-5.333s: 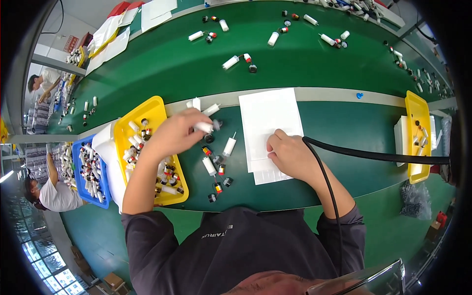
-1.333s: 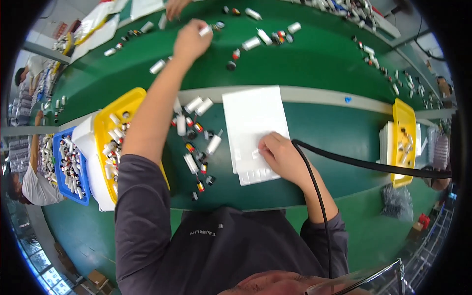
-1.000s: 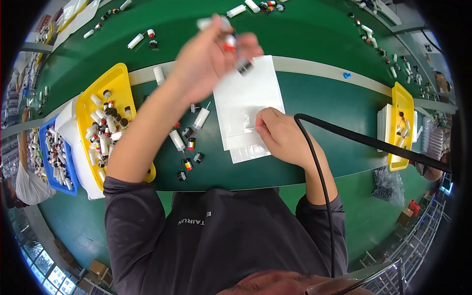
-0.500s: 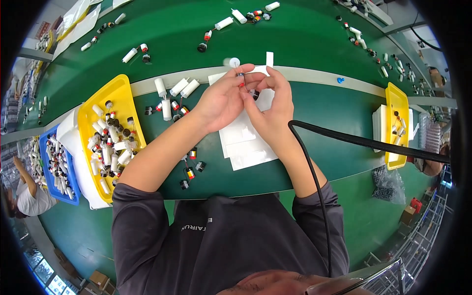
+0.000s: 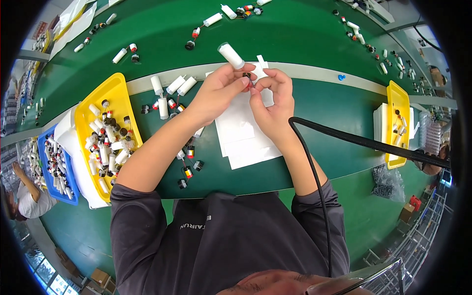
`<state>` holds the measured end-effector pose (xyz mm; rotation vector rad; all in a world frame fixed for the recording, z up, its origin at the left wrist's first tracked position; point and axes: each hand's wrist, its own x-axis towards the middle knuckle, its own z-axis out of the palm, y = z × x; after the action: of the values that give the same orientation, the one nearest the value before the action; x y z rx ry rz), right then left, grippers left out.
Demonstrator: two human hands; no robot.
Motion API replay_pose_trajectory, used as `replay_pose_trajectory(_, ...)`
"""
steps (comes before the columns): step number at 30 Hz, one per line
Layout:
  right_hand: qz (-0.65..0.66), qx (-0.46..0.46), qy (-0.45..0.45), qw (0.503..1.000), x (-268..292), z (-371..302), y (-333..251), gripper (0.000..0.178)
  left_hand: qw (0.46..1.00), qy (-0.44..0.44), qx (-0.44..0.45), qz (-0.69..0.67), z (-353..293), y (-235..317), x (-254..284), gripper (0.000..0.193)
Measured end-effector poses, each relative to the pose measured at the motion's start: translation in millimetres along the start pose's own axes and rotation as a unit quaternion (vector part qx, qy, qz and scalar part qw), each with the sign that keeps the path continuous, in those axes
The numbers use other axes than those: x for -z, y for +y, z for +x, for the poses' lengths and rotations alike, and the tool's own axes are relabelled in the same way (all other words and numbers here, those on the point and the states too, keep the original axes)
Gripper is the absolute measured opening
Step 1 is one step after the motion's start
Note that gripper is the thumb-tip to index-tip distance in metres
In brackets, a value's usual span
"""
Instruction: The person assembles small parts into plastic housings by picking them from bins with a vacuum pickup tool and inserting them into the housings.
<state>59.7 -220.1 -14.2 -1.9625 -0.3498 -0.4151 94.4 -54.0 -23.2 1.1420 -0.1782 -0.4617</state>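
My left hand (image 5: 219, 93) is closed around a small part with a black end (image 5: 247, 75), pinched between thumb and fingers. A white cylinder (image 5: 231, 55) sticks up past its fingertips at an upward-left tilt. Thin wires run from the black end toward my right hand (image 5: 276, 101). Right thumb and index finger come close together at those wires, with the other fingers curled; the exact grip is too small to make out. White sheets (image 5: 248, 142) lie on the table under both hands. Several white cylinders (image 5: 163, 108) with wired black, red and yellow parts lie beside my left forearm.
A yellow bin (image 5: 129, 101) full of similar parts stands at left, beside a blue bin (image 5: 73, 189). Another yellow bin (image 5: 391, 162) is at right. A black cable (image 5: 364, 141) crosses over my right forearm. Loose parts (image 5: 213, 19) lie on the far green surface.
The white cylinder has swung into clear view above my left hand. My left fingers have closed around the black-ended part. Loose parts on the far green surface have shifted left.
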Motion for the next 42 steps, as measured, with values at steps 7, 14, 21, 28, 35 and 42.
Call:
replay_pose_trajectory(7,-0.05,-0.003,-0.018,0.999,-4,1,-2,0.05,0.998,0.023,0.015,-0.064,3,-6,0,0.027)
replay_pose_trajectory(14,-0.076,0.03,-0.044,0.996,-5,-1,0,0.048,0.999,0.036,0.001,-0.008,0,1,0,0.027)
replay_pose_trajectory(21,0.191,-0.21,-0.027,0.959,21,16,-12,0.01,0.999,0.015,-0.002,0.036,1,0,0,0.033)
replay_pose_trajectory(28,0.258,-0.317,-0.087,0.909,27,26,-6,0.003,0.995,-0.012,-0.014,0.096,2,-2,-3,0.036)
replay_pose_trajectory(35,0.246,-0.316,-0.05,0.915,21,24,-4,0.005,0.993,-0.031,-0.001,0.114,1,2,-1,0.037)
replay_pose_trajectory(42,0.301,-0.258,-0.022,0.918,13,18,9,0.012,1.0,-0.029,0.001,0.009,-1,4,2,0.033)
